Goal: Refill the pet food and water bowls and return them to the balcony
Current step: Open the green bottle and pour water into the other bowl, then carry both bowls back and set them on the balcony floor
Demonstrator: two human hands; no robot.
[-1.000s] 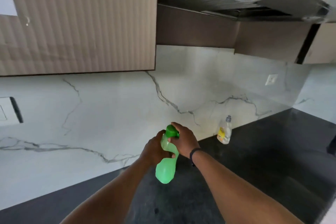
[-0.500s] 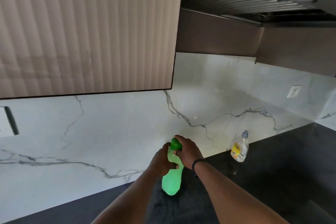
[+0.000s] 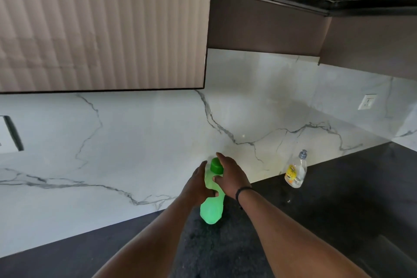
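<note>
The green bottle (image 3: 211, 206) stands nearly upright above the dark bench (image 3: 338, 198), its cap (image 3: 216, 165) pointing up towards the wall. The left hand (image 3: 198, 185) grips its waist with curled fingers; the right hand (image 3: 230, 176) rests by the cap, fingers fairly straight.

One head-worn camera looks forward and down, close over the counter (image 3: 338, 210), facing the marble wall (image 3: 135, 142).

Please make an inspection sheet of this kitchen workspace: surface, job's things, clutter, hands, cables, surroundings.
Surface: dark countertop.
Job's things: green bottle, cap on; no bowls seen.
Clutter: clear bottle with yellow label by the wall.
Hands: left hand grips the green bottle's neck; right hand is at the cap, fingers extended.
Cables: nothing seen.
Surroundings: marble backsplash, ribbed cabinet, wall socket.
</note>
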